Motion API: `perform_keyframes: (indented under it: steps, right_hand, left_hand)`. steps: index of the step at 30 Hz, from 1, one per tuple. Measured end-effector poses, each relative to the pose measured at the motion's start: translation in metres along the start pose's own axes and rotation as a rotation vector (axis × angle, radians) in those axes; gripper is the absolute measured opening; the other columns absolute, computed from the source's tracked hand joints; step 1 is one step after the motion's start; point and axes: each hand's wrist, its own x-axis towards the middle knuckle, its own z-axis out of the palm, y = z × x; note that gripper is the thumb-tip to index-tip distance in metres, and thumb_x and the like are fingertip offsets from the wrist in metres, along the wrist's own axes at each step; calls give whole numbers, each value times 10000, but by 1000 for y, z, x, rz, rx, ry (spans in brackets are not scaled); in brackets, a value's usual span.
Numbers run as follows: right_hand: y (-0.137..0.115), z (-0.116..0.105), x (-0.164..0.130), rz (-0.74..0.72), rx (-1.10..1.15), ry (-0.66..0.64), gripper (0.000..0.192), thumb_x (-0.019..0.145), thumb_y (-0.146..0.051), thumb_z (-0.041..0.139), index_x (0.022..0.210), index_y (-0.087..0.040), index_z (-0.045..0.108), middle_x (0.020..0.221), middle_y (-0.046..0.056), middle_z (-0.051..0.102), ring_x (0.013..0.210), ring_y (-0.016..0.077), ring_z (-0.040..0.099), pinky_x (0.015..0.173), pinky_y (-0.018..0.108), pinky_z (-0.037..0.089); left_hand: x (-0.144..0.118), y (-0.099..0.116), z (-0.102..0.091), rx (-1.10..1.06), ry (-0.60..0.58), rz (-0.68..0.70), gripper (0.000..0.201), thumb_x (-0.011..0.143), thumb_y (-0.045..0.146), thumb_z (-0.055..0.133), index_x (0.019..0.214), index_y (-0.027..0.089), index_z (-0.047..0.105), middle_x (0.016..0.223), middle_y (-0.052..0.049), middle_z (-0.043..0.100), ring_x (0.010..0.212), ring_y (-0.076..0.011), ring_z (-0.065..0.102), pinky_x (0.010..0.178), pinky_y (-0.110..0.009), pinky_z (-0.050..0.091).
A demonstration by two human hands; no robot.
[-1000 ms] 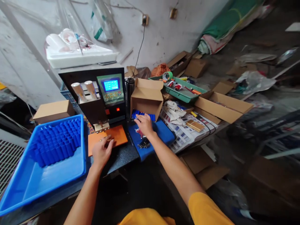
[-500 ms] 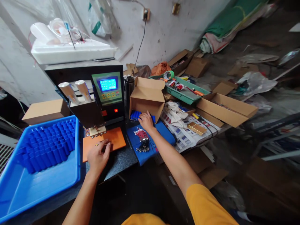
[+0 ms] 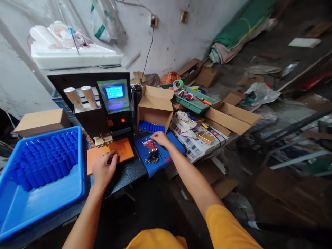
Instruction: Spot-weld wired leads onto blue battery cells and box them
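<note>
The left hand (image 3: pixel 103 169) rests palm-down on the near edge of the orange plate (image 3: pixel 110 155) under the welder head (image 3: pixel 103 140), fingers curled over something small; whether it is pinched cannot be told. The right hand (image 3: pixel 160 138) lies loosely, grasping nothing visible, on the blue pad (image 3: pixel 166 155), at two o'clock from the wire bundle (image 3: pixel 152 154), just beside it. The bundle's long axis runs twelve to six, red ends far. At twelve o'clock, an open cardboard box (image 3: pixel 155 103) spills blue cells (image 3: pixel 151 127). At nine o'clock, the blue tray (image 3: pixel 38 197) holds upright blue cells packed in rows.
</note>
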Motion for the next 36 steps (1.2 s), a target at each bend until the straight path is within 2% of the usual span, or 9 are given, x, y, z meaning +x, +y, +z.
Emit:
perform_keyframes:
  steps: [5,8,12,16,21,26,30,33,36]
  right_hand:
    - [-25,9,6,10,-33,-57,136,736,-229,738,613,-171,732,578,8,668,645,162,628,624,229,428]
    - [-30,15,9,35,-3,0,100,675,-192,762,583,-178,725,569,12,672,649,178,640,625,238,440]
    - [-28,15,6,32,54,74,104,730,-184,685,648,-172,748,693,32,730,732,191,671,689,252,474]
    - [-29,6,-1,55,352,212,119,707,-263,684,682,-163,744,716,31,729,750,196,666,704,266,492]
    - [-48,-15,-14,90,772,373,246,650,-396,727,721,-161,719,707,14,691,673,150,613,618,242,474]
    - [-80,-24,-33,41,1031,400,238,626,-370,775,730,-174,687,780,27,696,751,147,633,689,256,519]
    - [-110,-1,-53,21,1140,388,217,635,-349,779,735,-180,686,750,15,672,722,135,614,699,257,526]
    - [-137,29,-67,45,1192,335,210,636,-343,784,737,-183,695,728,12,660,698,132,601,688,257,524]
    - [-158,56,-78,69,1212,297,203,655,-348,777,739,-186,689,721,10,656,680,133,594,671,263,519]
  left_hand:
    - [0,-1,0,-19,16,0,288,888,420,535,959,219,729,848,-52,744,775,-204,677,664,-277,447]
    - [0,0,-1,-49,18,7,288,890,418,527,950,221,730,844,-53,743,768,-205,677,668,-285,455]
    - [0,1,-2,-53,19,12,290,896,417,521,951,221,728,855,-54,745,774,-205,677,675,-290,460]
    - [0,0,-3,-44,8,10,294,901,423,524,955,223,732,875,-57,751,775,-210,684,665,-292,460]
    - [0,-4,-1,-75,0,3,285,891,420,546,975,226,736,876,-58,754,796,-219,692,667,-293,471]
    - [0,0,-5,-269,16,-9,302,896,430,551,996,207,728,799,-43,729,694,-189,664,653,-298,495]
    - [-3,25,-16,-466,61,95,283,925,407,538,1014,192,701,922,-70,733,821,-189,678,780,-327,537]
    - [-4,45,-21,-399,41,203,269,918,409,571,1028,196,693,958,-92,732,870,-209,675,818,-358,535]
    - [-5,48,-16,-295,22,245,273,917,404,584,1051,188,684,938,-103,731,867,-222,674,812,-365,526]
